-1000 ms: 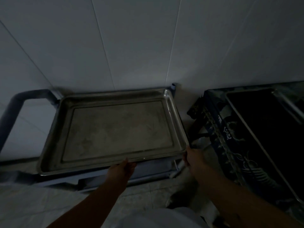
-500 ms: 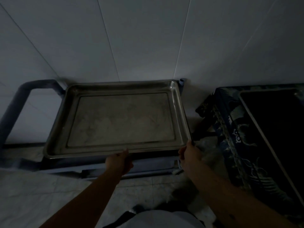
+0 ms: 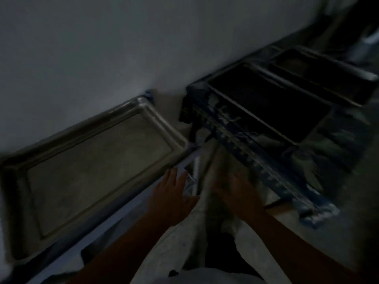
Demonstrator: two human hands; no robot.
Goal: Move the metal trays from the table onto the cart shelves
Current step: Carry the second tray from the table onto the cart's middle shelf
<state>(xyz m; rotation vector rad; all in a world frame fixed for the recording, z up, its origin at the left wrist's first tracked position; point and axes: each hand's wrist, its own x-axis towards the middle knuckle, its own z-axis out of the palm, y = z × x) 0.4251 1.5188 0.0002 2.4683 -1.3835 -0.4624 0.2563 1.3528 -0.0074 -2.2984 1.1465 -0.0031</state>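
One metal tray [image 3: 96,173] already lies flat on the cart [image 3: 114,218], and both hands hang empty just off its near right corner, the left hand [image 3: 174,198] with fingers [image 3: 173,178] spread and clear of the rim, the right hand [image 3: 240,193] blurred but seemingly loose and holding nothing. From that corner the next trays lie up and to the right on the patterned worktop [image 3: 256,160]: the nearest dark tray [image 3: 266,103] runs its long axis away from the hands, another tray [image 3: 324,75] beyond it. The right hand looks nearer.
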